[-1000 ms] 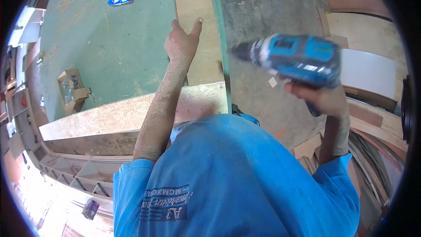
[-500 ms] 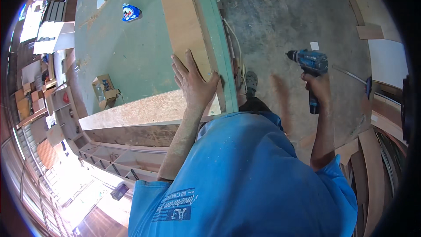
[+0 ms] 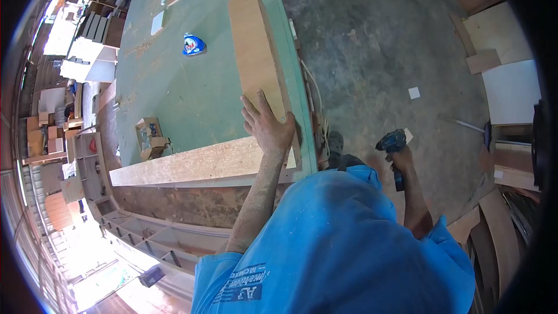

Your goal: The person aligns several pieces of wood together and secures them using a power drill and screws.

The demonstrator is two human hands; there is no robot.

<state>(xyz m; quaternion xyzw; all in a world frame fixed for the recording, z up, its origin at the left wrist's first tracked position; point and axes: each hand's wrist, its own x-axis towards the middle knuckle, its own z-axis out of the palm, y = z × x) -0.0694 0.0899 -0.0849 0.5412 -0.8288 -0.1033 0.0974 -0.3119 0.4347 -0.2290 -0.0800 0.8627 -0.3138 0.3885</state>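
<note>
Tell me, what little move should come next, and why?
Maybe bring the drill over to the brown board: the right hand holds it off to the side, while the left hand lies spread on that board, near the pale board.

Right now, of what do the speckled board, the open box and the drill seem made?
Speckled board: probably unpainted chipboard, from its flecked, matt face.
Open box: likely cardboard, brown and matt, with bent flaps.
Drill: perhaps plastic, looking blue-black and moulded; finish unclear.
</note>
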